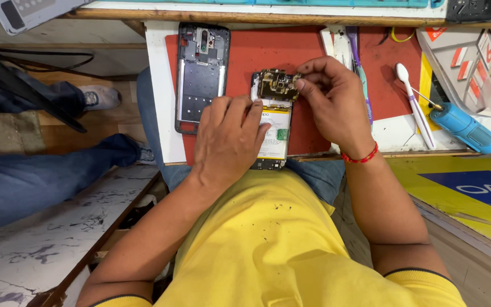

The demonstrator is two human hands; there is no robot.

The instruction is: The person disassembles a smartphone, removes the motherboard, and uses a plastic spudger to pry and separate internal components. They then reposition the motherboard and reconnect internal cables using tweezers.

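Red matting covers the middle of my white tabletop, giving the loose parts a soft, non-slip bed. On it, at the centre of the frame, lies the opened smartphone, back cover off, its pale battery facing up and its lower end reaching the tabletop's near edge just above my yellow shirt. My left hand lies flat over the phone's left side, fingers together and pressing down rather than gripping anything; I judge that keeps the body from sliding while the other hand works. My right hand curls over the phone's top end, thumb and forefinger pressed together in a pinch on the brownish circuit board, which sits tilted at the head of the phone, one edge seemingly raised off the frame. A red thread band circles that wrist.

Left of the phone, just apart from it, a dark middle frame rests upright in the picture, parked out of the way yet close. Toward the right of the frame lie a white plastic pry tool and a blue-handled screwdriver, with a purple toothbrush partly hidden behind my right hand, all within easy reach. In the left of the frame another person's jeans-clad legs and a shoe show on the floor
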